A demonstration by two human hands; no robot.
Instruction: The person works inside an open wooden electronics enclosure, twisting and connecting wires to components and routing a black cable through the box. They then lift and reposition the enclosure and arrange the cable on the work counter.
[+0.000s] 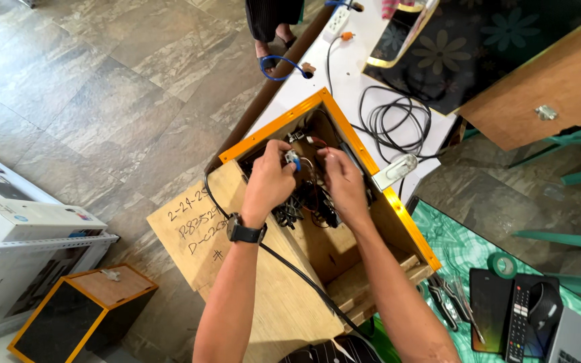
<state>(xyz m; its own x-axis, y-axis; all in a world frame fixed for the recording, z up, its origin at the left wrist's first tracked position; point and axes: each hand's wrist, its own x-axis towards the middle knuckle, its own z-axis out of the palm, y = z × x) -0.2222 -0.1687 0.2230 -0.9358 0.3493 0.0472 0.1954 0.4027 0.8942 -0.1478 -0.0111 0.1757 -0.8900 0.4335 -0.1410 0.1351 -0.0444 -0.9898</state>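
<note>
Inside the wooden box [344,249], left hand [268,183] fingers pinched a small blue connector [293,160] w/ right hand [343,185] fingers gripping red wires [317,142], steadying both.

Remote control [519,323], green tape roll [503,265] (beside it), coiled cable [393,119].

Around the open wooden box [284,296]: two hands inside, left hand [268,180], right hand [343,183]. One wristwatch [245,232]. Right of box: one tape roll [502,265], one remote [518,321], one mouse [543,304]. Left: one small box [82,312].
</note>
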